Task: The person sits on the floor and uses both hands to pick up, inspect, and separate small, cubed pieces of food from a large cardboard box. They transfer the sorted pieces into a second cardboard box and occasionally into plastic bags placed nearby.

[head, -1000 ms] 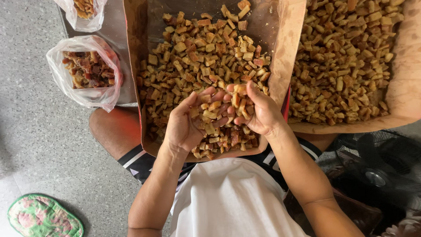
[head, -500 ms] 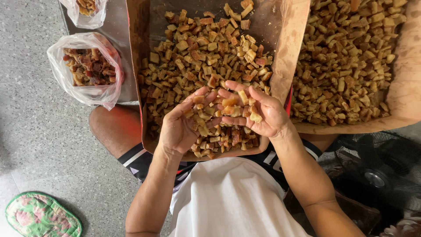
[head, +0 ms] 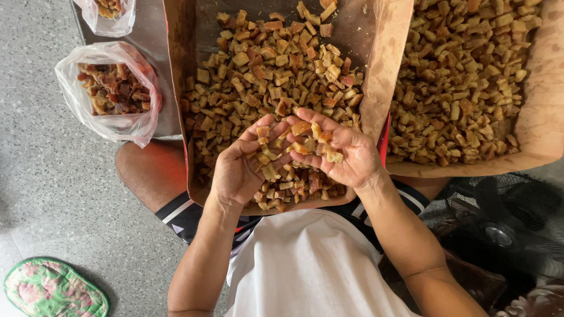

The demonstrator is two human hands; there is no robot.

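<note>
Speckled grey floor (head: 53, 194) fills the frame's left. I see both hands now parted slightly over the centre box (head: 176, 88): left hand (head: 238, 170) and right hand (head: 343, 155) cupped open, cradling fried pieces (head: 302, 141) lifted clear of the heap, sorting under way.

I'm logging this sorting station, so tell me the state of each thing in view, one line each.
Left hand: cupped, palm up, holding fried pieces.
Right hand: open, palm up, pieces on the fingers.
Left box: open, partly filled with fried pieces.
Right box: open, fuller.
Plastic bag: open, holding darker pieces.
Second bag: open, cut off by the frame.
Mat: flat on the floor.
</note>
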